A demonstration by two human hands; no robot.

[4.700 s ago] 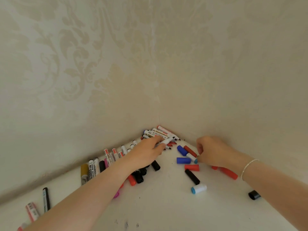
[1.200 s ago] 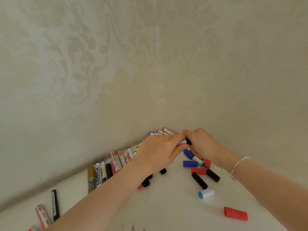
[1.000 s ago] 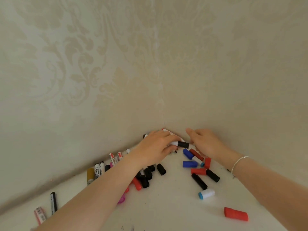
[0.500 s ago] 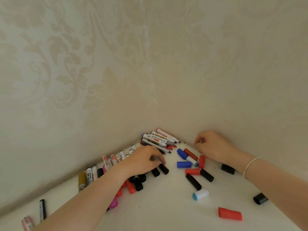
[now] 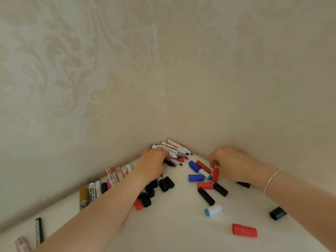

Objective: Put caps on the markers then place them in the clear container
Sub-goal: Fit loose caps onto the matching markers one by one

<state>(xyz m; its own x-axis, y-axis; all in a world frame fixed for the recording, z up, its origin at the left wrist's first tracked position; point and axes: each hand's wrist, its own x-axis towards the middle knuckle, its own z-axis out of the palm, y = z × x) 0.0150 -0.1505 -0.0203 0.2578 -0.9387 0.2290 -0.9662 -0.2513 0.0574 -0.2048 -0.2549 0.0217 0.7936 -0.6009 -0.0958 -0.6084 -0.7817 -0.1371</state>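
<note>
The left hand (image 5: 153, 165) curls over the uncapped markers (image 5: 175, 151) in the corner, seemingly pinching one; the right hand (image 5: 229, 163), fingers loosely bent, touches a red cap (image 5: 215, 174) on the white surface (image 5: 172, 230)

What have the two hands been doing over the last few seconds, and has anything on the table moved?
About a second ago both hands met at the corner, pressing a black cap onto a marker. Since then the left hand laid it down and now reaches into the pile of uncapped markers; whether it grips one is unclear. The right hand drew back to the loose red cap. The white and blue cap stayed put.
</note>
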